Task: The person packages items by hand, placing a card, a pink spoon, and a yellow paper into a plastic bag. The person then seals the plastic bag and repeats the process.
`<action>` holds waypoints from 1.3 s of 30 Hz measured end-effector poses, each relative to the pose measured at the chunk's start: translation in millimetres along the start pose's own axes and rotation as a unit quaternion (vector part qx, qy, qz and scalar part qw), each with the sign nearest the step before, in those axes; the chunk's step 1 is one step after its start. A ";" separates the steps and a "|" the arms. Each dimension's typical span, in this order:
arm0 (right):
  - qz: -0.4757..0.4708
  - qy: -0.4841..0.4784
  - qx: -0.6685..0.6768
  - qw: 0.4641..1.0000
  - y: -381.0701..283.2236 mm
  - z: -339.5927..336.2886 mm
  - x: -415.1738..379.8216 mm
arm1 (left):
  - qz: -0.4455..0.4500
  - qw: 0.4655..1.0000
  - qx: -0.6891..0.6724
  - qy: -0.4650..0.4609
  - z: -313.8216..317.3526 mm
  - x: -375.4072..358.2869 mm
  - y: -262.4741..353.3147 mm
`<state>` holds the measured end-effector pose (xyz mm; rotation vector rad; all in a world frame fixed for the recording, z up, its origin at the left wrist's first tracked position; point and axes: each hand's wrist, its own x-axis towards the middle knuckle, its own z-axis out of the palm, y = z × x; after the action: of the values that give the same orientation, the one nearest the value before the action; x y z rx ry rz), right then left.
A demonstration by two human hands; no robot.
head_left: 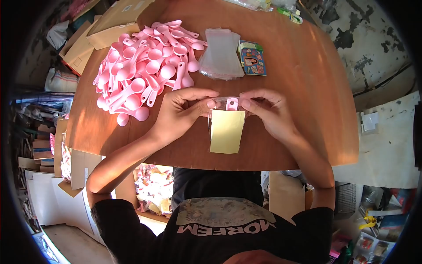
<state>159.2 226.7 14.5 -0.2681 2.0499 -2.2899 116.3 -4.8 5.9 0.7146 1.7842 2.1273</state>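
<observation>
Between my two hands, near the table's front edge, is a clear plastic bag (223, 104). A yellow card (227, 132) sits in its lower part, and the holed handle end of a pink measuring spoon (232, 104) shows above the card. My left hand (187, 110) pinches the bag's upper left corner between thumb and fingers. My right hand (268, 110) pinches the upper right corner in the same way. The rest of the spoon is hidden behind the card.
A big heap of pink measuring spoons (145, 66) covers the table's left side. A stack of clear bags (221, 55) lies at the back middle, beside a colourful printed card pack (253, 59). Cardboard boxes (118, 24) stand at the back left; a box of wrapped items (154, 187) is below the table.
</observation>
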 end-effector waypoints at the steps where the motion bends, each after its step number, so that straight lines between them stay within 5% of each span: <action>1: -0.007 -0.008 -0.007 1.000 2.7 -2.0 0.0 | 0.002 1.000 0.018 -0.011 -2.2 0.5 -1.3; 14: -0.086 -0.065 -0.051 0.993 11.7 -9.3 2.3 | 0.055 0.991 0.114 -0.044 -7.2 -1.9 -6.8; 21: -0.121 -0.110 -0.112 0.980 1.1 -7.7 0.4 | 0.015 0.999 0.031 -0.026 -4.9 -3.7 -6.0; 24: -0.113 -0.080 -0.066 0.988 7.8 -3.0 -0.2 | 0.071 0.987 0.144 -0.030 -4.2 -3.0 -11.2; 33: -0.120 -0.071 -0.074 0.988 15.6 7.6 -7.3 | 0.019 0.998 0.060 0.002 -3.2 1.0 -6.3; 35: -0.164 -0.058 -0.093 0.980 19.1 10.1 -7.8 | 0.001 0.998 -0.010 -0.059 -0.2 -0.4 8.8; 36: -0.163 -0.066 -0.091 0.980 20.0 11.2 -9.5 | -0.043 0.980 0.170 -0.090 -5.0 -1.4 17.1; 39: -0.163 -0.090 -0.083 0.979 21.9 15.2 -13.7 | -0.059 0.975 0.186 -0.103 -9.3 -9.1 16.9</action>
<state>173.6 211.4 -6.9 -0.8474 2.2415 -2.1563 120.7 -20.6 19.5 0.8564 2.0709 1.5949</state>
